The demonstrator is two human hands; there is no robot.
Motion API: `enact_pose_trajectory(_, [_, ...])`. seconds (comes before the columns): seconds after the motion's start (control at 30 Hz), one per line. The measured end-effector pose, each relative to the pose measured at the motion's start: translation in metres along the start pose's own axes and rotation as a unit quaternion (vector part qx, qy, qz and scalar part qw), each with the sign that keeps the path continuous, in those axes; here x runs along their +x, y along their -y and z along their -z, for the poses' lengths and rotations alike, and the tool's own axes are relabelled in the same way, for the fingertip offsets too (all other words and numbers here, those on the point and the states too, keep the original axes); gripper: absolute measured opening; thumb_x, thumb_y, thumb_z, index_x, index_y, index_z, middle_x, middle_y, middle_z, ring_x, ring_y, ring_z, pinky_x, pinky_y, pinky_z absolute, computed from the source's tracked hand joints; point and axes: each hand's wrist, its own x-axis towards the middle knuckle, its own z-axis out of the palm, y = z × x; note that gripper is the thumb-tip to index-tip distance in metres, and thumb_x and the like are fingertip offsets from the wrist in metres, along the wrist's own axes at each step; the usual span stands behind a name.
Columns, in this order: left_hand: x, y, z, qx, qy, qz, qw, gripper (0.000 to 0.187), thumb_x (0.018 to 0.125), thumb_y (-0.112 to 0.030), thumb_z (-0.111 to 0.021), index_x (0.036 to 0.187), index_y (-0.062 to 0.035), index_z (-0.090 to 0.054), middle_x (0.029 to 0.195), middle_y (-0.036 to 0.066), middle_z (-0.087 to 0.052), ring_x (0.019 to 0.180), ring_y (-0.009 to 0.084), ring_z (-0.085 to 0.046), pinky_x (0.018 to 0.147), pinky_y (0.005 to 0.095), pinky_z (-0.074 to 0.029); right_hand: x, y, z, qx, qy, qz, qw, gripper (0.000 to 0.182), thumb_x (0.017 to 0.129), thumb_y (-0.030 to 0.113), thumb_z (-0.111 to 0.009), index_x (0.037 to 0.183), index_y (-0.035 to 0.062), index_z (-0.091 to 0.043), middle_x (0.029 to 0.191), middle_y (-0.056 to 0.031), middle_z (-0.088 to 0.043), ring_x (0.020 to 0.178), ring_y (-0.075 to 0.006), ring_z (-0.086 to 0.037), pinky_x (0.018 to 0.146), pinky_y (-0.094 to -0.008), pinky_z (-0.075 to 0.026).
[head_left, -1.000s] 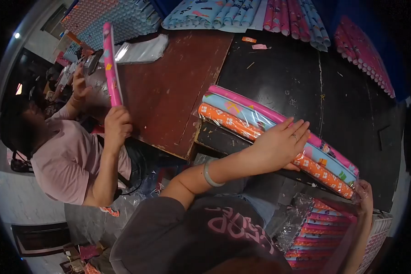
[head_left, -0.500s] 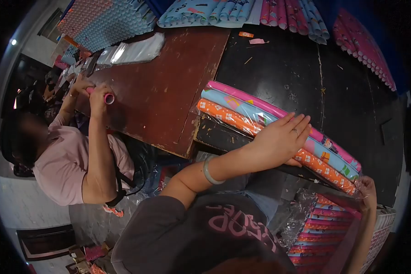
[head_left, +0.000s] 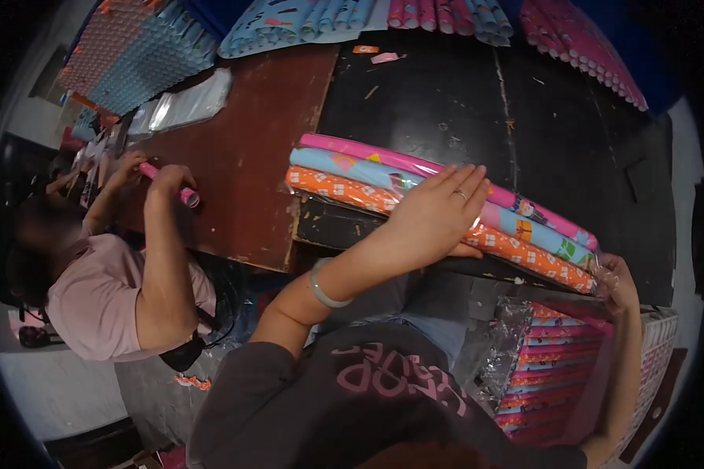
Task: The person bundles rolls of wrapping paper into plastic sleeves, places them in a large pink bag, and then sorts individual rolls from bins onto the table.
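Observation:
A pack of wrapping paper rolls (head_left: 352,170), pink, light blue and orange, lies side by side in a clear plastic bag at the near edge of the black table. My left hand (head_left: 443,209) rests across the middle of the rolls, fingers stretched out flat, thumb at the near side. At the right end of the pack, my right hand (head_left: 619,283) has its fingers closed on the gathered end of the clear plastic bag (head_left: 600,275). Its fingertips are partly hidden by the plastic.
A co-worker (head_left: 105,289) at the left holds a pink roll (head_left: 186,195) over the brown table (head_left: 242,156). Clear bags (head_left: 192,102) and stacked rolls (head_left: 133,62) stand at the back. Packed rolls (head_left: 551,367) fill a container below at the right.
The whole view has shifted, so the table and pack appear further left and higher. My hands keep nearly the same places on the pack. The co-worker's pink roll has changed its tilt.

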Motion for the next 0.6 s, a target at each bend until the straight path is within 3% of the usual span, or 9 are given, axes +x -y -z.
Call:
enact_pose_trajectory(0.2, [0.005,0.007,0.032,0.001,0.078,0.019,0.997,0.1,0.06,-0.055,-0.068,0.13,0.0064,-0.033,0.134,0.022,-0.038,0.126,0.0329,-0.035,0.107,0.0419,-0.025,-0.014,0.001,0.025,0.02,0.018,-0.02,0.999,0.02,0.078,0.017,-0.07,0.084,-0.0011,-0.064,0.056,0.004,-0.051,0.044,-0.0015,-0.042,0.037,-0.018,-0.028])
enact_pose_trajectory(0.37, [0.001,0.018,0.027,0.007,0.102,0.02,0.995,0.096,0.061,-0.054,-0.069,0.129,0.0055,-0.036,0.132,0.02,-0.04,0.124,0.0328,-0.037,0.107,0.0417,-0.026,-0.02,0.004,0.016,-0.047,0.029,-0.043,0.998,0.018,0.077,0.016,-0.072,0.086,0.0011,-0.067,0.064,0.0015,-0.06,0.048,-0.0019,-0.048,0.04,-0.016,-0.034])
enact_pose_trajectory(0.4, [0.001,0.018,0.025,-0.001,0.109,0.022,0.994,0.094,0.062,-0.053,-0.069,0.128,0.0051,-0.037,0.132,0.02,-0.041,0.123,0.0331,-0.039,0.106,0.0416,-0.027,-0.02,0.006,0.015,-0.034,0.015,-0.056,0.998,0.013,0.075,0.009,-0.071,0.083,0.0006,-0.067,0.063,0.001,-0.061,0.046,-0.0021,-0.047,0.039,-0.016,-0.033])
enact_pose_trajectory(0.6, [0.003,0.017,0.026,0.01,0.11,0.037,0.993,0.09,0.064,-0.051,-0.07,0.127,0.0043,-0.037,0.13,0.019,-0.043,0.119,0.033,-0.043,0.104,0.0415,-0.03,-0.02,-0.006,0.018,-0.079,0.053,-0.025,0.995,0.018,0.074,0.016,-0.074,0.082,0.0019,-0.067,0.067,0.0,-0.062,0.05,-0.0021,-0.048,0.042,-0.0159,-0.032])
